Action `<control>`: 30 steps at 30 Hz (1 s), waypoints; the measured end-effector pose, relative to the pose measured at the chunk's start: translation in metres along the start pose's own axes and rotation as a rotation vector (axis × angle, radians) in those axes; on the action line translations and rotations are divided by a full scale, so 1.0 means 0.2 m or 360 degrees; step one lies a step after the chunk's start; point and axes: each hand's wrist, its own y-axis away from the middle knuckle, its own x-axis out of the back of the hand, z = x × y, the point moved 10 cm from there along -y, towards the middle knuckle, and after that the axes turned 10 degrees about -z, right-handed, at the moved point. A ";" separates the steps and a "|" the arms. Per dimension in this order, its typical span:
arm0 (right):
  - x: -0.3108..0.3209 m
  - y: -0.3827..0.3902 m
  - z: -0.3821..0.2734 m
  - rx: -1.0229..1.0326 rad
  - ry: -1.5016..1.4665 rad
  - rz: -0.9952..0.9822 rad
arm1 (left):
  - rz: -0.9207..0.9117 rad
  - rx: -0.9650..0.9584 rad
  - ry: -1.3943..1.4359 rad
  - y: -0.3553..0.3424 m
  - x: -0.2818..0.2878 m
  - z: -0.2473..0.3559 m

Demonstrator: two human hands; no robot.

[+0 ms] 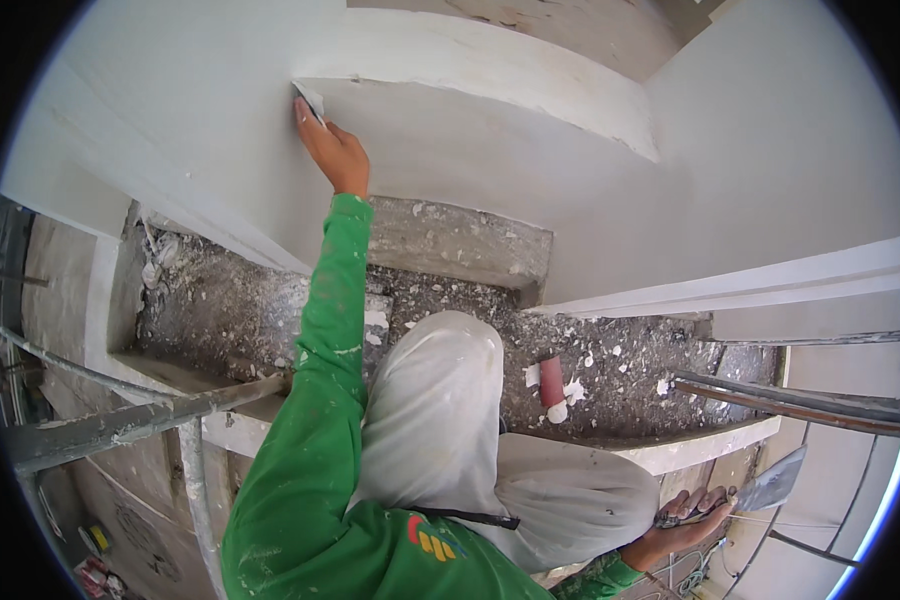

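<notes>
My left hand (pixel 336 155) reaches up along the white wall (pixel 220 130), its fingers closed on a thin, flat, whitish-grey piece (pixel 310 100). That piece lies against the inner corner where the side wall meets the white ledge (pixel 470 60); its exact kind is hard to make out. Low on the right, my right hand (pixel 692 518) is wrapped round the handle of a putty knife. The knife's wide metal blade (pixel 773 482) points up and to the right, away from the wall. Smears mark the blade and the fingers.
My bent knees (pixel 435 385) are over a dirty concrete floor (pixel 460 300) spotted with plaster. A reddish tube (pixel 552 382) lies there with white lumps beside it. Metal scaffold pipes (pixel 140 425) cross at the left, and more pipes (pixel 800 400) stick in from the right.
</notes>
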 end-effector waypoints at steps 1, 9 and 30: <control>0.01 0.01 -0.01 0.0003 0.0010 0.0021 | -0.0007 0.0036 -0.0051 0.01 -0.03 0.01; 0.03 0.04 -0.08 -0.0049 0.0169 0.0172 | -0.0141 0.0301 -0.0067 0.18 -0.32 0.30; -0.47 0.06 -0.10 0.0027 -0.0272 -0.0714 | -0.1391 0.0503 0.1617 0.90 -0.37 0.96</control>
